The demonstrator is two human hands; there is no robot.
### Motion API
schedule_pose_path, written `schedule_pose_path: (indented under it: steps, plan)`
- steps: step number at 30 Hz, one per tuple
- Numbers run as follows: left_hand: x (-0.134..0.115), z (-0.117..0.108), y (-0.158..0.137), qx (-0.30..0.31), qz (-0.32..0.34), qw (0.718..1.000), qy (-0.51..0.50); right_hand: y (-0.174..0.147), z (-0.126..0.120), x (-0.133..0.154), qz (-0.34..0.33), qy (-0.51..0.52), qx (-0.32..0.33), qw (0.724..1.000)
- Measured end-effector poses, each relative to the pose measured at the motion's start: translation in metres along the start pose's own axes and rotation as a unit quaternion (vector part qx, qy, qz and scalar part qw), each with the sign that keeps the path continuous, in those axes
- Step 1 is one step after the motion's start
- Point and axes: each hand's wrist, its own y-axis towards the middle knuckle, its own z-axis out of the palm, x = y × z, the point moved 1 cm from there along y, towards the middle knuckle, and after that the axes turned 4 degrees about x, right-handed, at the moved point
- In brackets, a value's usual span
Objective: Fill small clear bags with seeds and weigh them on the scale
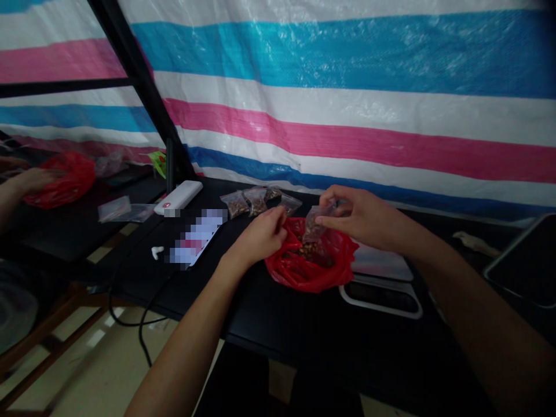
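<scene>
A red plastic bag stands open on the black table, with brown, grain-like bits inside. Over its mouth, my right hand pinches a small clear zip bag that has brownish bits in it. My left hand is at the red bag's left rim, fingers curled and closed; what they hold, if anything, is hidden. Just behind that hand lie several filled zip bags. Partly under the red bag, to the right, is a flat white device with a dark panel, like a scale.
On the left lie a phone, a white power bank, an earbud and clear empty bags. A cable hangs off the front edge. Another person's hand works at a second red bag. A dark-screened device is far right.
</scene>
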Motion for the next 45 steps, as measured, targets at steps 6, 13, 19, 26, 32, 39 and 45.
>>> schedule_pose_path:
  steps: [6, 13, 19, 26, 32, 39, 45]
  plan:
    - [-0.004, -0.001, -0.007, 0.032, 0.009, 0.999, 0.039, -0.004, -0.003, 0.009, -0.016, -0.023, -0.028, 0.999]
    - [0.007, 0.006, -0.004, 0.051, 0.035, 0.998, 0.016, -0.006, -0.005, 0.009, -0.045, -0.07, -0.041, 0.996]
    - [0.001, 0.0, 0.005, -0.118, -0.04, 0.987, -0.102, -0.009, -0.006, 0.009, -0.024, -0.173, -0.072, 0.982]
    - [-0.007, 0.001, 0.004, -0.235, -0.098, 0.953, -0.161, -0.01, -0.001, 0.014, 0.015, -0.24, -0.081, 0.967]
    - [-0.006, -0.001, 0.001, -0.235, -0.115, 0.955, -0.137, -0.009, 0.005, 0.013, -0.016, -0.207, -0.068, 0.976]
    - [-0.005, -0.007, 0.002, -0.207, -0.076, 0.972, -0.086, -0.011, 0.01, 0.017, -0.045, -0.19, -0.081, 0.977]
    - [-0.003, -0.007, 0.002, -0.205, -0.078, 0.968, -0.124, -0.012, 0.011, 0.022, -0.046, -0.201, -0.081, 0.975]
